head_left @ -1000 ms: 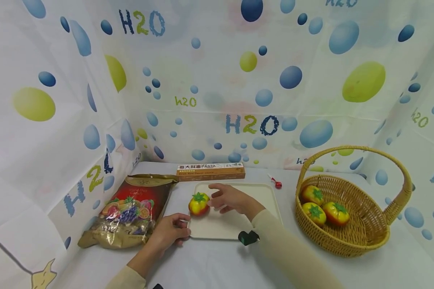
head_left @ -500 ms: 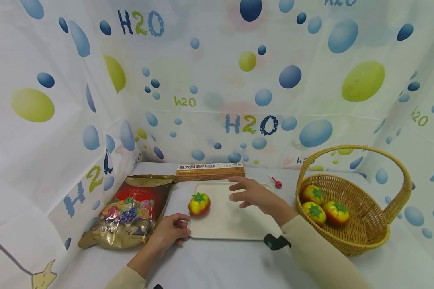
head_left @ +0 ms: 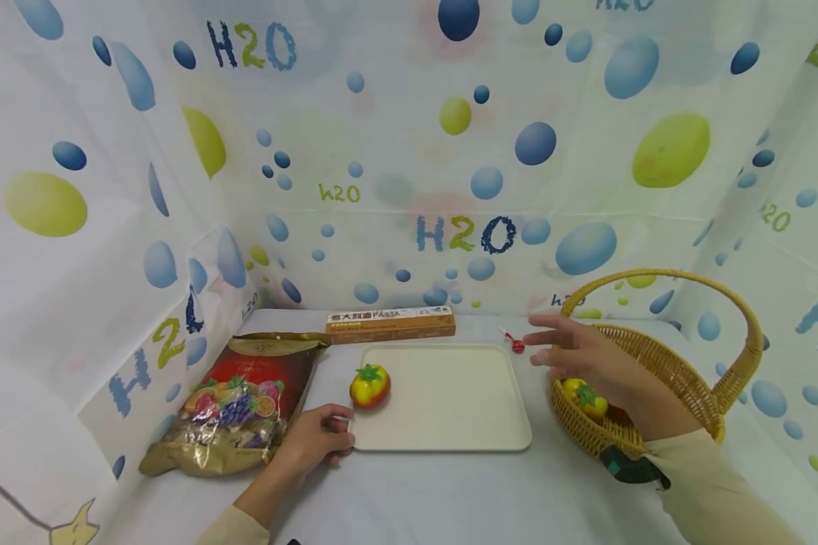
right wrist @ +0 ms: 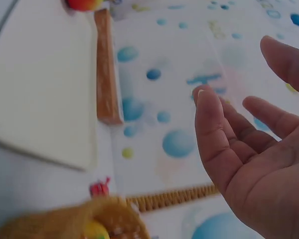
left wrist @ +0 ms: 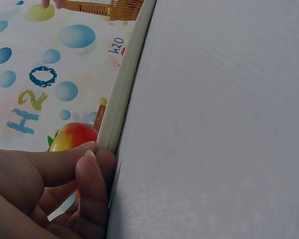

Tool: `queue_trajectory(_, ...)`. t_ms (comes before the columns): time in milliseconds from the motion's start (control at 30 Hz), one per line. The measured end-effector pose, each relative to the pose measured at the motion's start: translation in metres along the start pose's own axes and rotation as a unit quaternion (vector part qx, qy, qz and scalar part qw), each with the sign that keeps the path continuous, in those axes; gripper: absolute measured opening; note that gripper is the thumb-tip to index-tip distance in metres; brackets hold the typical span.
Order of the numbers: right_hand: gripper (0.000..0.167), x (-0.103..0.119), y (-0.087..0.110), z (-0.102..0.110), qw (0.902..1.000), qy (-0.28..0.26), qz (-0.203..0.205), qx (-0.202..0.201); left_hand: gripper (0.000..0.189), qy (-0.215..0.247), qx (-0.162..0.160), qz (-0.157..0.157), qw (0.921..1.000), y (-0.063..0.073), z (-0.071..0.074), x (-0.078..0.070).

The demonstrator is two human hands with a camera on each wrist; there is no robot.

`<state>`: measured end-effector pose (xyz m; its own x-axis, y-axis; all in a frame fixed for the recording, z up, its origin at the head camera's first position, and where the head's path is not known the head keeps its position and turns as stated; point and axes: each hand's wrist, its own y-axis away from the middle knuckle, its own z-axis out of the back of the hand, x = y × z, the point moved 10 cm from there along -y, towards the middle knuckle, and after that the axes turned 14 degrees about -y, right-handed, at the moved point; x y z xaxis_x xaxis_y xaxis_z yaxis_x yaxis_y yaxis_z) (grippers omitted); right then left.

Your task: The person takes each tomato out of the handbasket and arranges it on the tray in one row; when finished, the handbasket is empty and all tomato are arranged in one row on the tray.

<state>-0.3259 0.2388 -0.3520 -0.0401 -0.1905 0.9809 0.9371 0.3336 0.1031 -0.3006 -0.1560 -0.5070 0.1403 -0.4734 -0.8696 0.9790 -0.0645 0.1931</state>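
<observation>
My left hand (head_left: 310,435) pinches the near left corner of a cream rectangular tray (head_left: 443,401); in the left wrist view, its thumb and a finger meet at the rim (left wrist: 117,107). Just beyond those fingers, a red-and-yellow fruit (head_left: 370,386) with a green leafy top sits at the tray's left side. My right hand (head_left: 607,371) is over the left part of a wicker basket (head_left: 572,430), fingers spread and holding nothing. Beneath it, a similar fruit (head_left: 584,397) shows inside the basket, while my hand and forearm hide much of the interior.
The basket's tall arched handle (head_left: 661,272) rises behind my right hand. A lollipop (head_left: 517,345) lies between tray and basket. Behind the tray stands a pasta box (head_left: 390,331), and a gold-and-red candy bag (head_left: 245,393) leans at the left. Printed cloth walls enclose the table.
My right hand has left the fruit on the tray and moved right, across the tray to above the basket. My left hand stays at the tray corner. The head view has turned slightly right.
</observation>
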Motion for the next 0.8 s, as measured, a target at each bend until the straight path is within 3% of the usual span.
queue_trajectory(233,0.054,-0.008,0.021,0.053,0.9998,-0.016,0.001,-0.007,0.042,0.004,0.004,0.004,1.0000,0.000,-0.001,0.001)
queue_trajectory(467,0.047,-0.022,0.031,0.095,0.9964,-0.083,-0.019,0.002,0.042,0.001,0.005,0.004,1.0000,0.000,0.000,0.001)
queue_trajectory(800,0.032,-0.057,0.041,0.145,0.9856,-0.154,-0.054,-0.042,0.043,0.002,0.003,0.001,1.0000,-0.001,-0.001,0.002)
